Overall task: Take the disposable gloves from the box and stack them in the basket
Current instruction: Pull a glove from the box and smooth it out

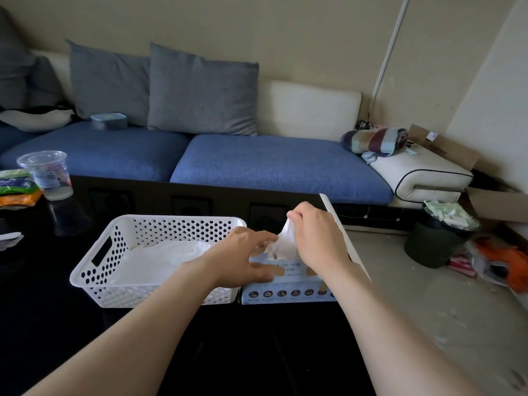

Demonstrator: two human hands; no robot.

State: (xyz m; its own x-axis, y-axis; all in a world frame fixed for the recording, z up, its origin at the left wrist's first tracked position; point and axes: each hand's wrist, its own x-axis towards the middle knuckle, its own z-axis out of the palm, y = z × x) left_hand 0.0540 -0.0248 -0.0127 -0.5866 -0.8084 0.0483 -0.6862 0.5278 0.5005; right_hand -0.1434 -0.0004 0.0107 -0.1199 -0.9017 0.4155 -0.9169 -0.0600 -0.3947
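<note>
A light blue glove box lies on the black table, right of a white perforated basket. Clear gloves lie piled in the basket. My right hand pinches a thin white glove and holds it stretched up out of the slot in the box top. My left hand rests on the box top beside the slot, fingers straight and spread, one fingertip touching the glove's base.
A clear plastic cup and snack bags stand at the table's far left. The blue sofa runs behind the table. A full dark bin and litter sit on the floor to the right.
</note>
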